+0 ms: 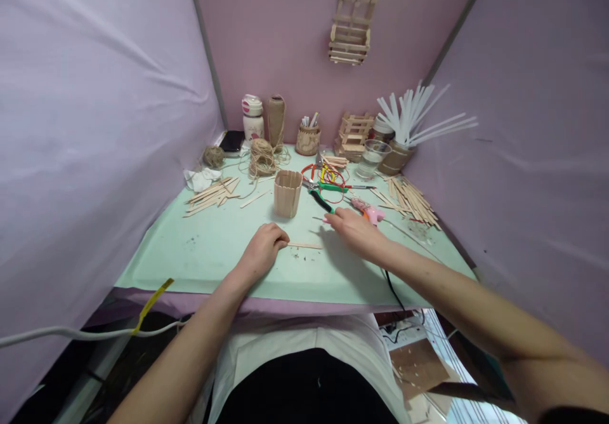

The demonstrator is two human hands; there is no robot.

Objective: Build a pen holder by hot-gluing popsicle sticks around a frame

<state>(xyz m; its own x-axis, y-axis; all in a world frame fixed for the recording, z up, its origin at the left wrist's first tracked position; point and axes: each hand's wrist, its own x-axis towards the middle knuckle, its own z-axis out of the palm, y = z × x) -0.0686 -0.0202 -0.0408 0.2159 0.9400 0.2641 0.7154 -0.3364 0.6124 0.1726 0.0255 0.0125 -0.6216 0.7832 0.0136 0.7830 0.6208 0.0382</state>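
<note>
My left hand (263, 249) rests on the pale green table top (204, 246), fingers curled, pinching the left end of a flat wooden craft stick (307, 245) that lies on the surface. My right hand (354, 230) is to the right of the stick, palm down, fingers closed round the handle end of a pink glue gun (370, 211). A small cup built of wooden sticks (287, 192) stands upright just beyond both hands. Green-handled pliers (318, 194) lie beside that cup.
Loose stick piles lie at the left (212, 195) and right (412, 200). Twine balls (261, 157), red-handled cutters (328, 173), a clear plastic cup (372, 159), a holder of white glue sticks (404, 125), stick crates and a bottle line the back. Pink cloth walls enclose the table.
</note>
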